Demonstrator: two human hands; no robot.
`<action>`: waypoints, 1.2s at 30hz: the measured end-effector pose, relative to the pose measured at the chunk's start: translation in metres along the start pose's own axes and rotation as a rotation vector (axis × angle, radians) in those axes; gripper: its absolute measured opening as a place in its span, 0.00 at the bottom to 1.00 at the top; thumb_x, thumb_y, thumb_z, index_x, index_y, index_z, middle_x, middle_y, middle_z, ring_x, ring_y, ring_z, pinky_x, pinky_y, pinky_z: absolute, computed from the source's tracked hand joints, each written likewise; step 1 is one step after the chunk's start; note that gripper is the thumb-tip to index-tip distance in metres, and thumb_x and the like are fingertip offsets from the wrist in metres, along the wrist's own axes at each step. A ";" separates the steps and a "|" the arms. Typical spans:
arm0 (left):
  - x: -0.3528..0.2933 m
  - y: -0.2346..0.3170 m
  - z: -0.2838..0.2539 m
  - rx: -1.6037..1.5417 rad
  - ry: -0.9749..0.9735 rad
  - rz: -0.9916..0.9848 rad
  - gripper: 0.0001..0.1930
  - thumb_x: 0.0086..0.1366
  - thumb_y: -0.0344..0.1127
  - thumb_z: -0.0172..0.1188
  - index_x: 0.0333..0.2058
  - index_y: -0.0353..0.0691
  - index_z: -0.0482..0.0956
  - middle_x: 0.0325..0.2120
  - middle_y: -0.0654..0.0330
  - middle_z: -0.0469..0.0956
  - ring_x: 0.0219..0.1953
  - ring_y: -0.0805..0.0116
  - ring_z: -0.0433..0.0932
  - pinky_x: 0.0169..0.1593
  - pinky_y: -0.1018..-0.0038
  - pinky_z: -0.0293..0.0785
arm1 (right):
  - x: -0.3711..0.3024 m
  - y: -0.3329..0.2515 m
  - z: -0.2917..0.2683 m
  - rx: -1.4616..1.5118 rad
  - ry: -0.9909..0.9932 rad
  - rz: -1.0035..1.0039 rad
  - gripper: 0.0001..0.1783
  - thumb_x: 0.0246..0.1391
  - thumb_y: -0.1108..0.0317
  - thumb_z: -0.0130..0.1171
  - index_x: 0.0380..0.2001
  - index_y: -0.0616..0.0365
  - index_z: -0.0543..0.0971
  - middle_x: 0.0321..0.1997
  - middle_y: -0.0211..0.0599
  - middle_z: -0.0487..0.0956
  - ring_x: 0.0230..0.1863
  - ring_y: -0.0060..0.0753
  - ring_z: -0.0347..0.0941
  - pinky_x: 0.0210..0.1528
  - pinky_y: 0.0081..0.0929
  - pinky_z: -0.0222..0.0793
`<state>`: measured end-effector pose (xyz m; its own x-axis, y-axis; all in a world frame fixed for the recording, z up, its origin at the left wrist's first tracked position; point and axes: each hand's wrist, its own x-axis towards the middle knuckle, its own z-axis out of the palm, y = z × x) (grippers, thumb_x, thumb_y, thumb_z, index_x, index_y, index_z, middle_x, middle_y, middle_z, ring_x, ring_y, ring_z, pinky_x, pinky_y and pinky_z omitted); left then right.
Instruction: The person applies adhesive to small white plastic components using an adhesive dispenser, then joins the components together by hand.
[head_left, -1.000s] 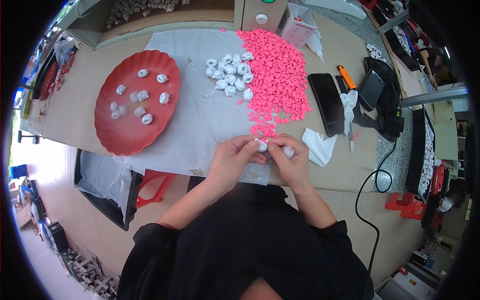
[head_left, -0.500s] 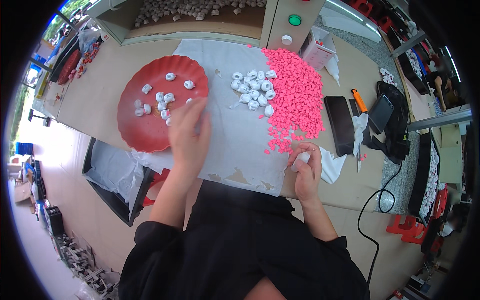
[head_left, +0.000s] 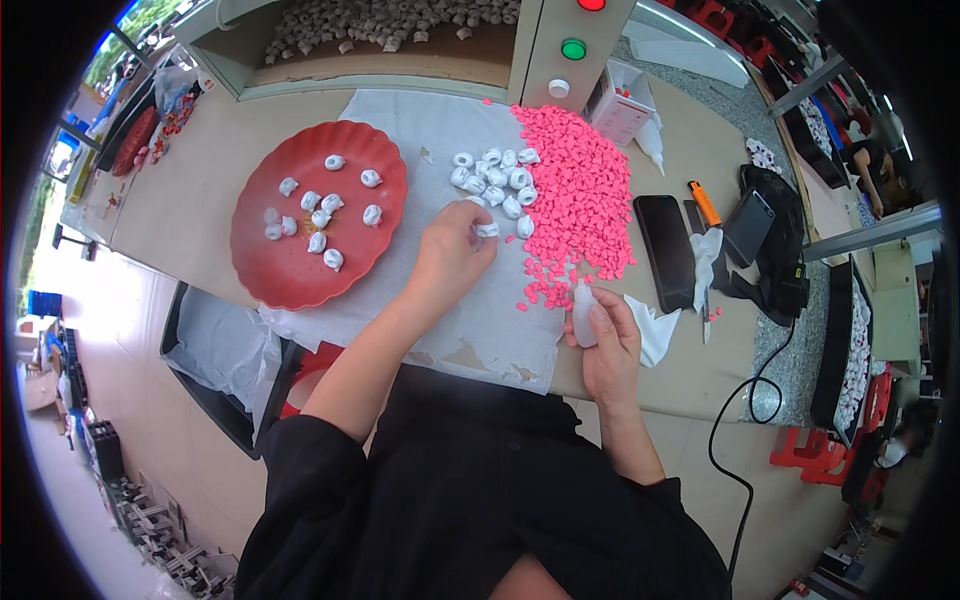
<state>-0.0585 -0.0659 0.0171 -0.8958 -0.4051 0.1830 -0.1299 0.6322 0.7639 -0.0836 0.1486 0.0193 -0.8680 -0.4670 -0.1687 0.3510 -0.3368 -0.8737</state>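
White ring-shaped pieces [head_left: 495,180] are heaped on a pale cloth [head_left: 430,290] beside a spread of pink pellets [head_left: 580,200]. One white ring [head_left: 487,229] is pinched between the fingertips of the left hand [head_left: 450,255] at the heap's near edge. A small translucent squeeze bottle [head_left: 584,312] is gripped upright in the closed right hand [head_left: 607,345], nozzle kept clear of the cloth. More rings are laid apart on a red scalloped plate [head_left: 270,270], seemingly so they stay separate.

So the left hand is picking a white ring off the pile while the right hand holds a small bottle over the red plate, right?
Not quite. In the head view the right hand holds the small bottle beside the pink pellets, not over the red plate. The left hand does pinch a white ring.
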 end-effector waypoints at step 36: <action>-0.071 0.021 0.020 -1.045 -0.164 -0.280 0.12 0.54 0.20 0.52 0.39 0.33 0.67 0.27 0.64 0.72 0.32 0.80 0.70 0.37 0.84 0.67 | 0.001 0.009 0.008 -0.574 -0.119 -0.695 0.14 0.46 0.72 0.56 0.34 0.64 0.64 0.32 0.42 0.67 0.31 0.28 0.65 0.34 0.20 0.62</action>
<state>-0.0065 -0.0107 0.0074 -0.9466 -0.3050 -0.1048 0.0174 -0.3729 0.9277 -0.0786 0.1383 0.0152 -0.7655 -0.4034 0.5013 -0.4943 -0.1300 -0.8595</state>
